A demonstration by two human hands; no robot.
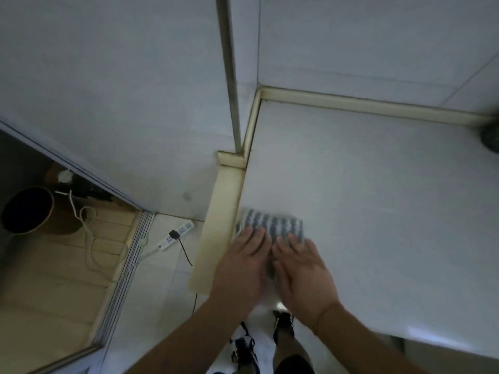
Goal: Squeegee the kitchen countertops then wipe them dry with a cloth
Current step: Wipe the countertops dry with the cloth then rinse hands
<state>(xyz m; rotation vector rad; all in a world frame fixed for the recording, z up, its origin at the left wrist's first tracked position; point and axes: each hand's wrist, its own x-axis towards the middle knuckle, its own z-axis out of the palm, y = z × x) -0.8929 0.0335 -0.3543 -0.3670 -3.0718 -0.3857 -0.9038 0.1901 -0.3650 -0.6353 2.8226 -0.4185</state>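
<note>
The white countertop [378,198] fills the right half of the view, running from its cream raised edge strip [218,228] on the left out to the tiled wall [351,36] behind. No squeegee shows anywhere here, so I judge the job to be in its drying stage.

Left of the strip and lower down, the floor carries a dark round bin [27,209] and a white power strip [176,234] with a black plug in it, both well apart from the work.

The 2 hands lie side by side at the countertop's near left corner. The left hand [244,265] and the right hand [303,271] both lie flat, fingers straight and fairly close together, palms down, pressing on the cloth [272,225].

That cloth, blue-grey and ribbed, sits just beside the edge strip, its long axis running left to right across the counter. It pokes out ahead of the fingertips, away from the person; the rest is hidden under the palms. Neither hand is clearly nearer: each covers about 1 half. The bare counter stretches forward and to the right, so a push that way looks the natural stroke. The cloth is blurred, so its fold cannot be told.
</note>
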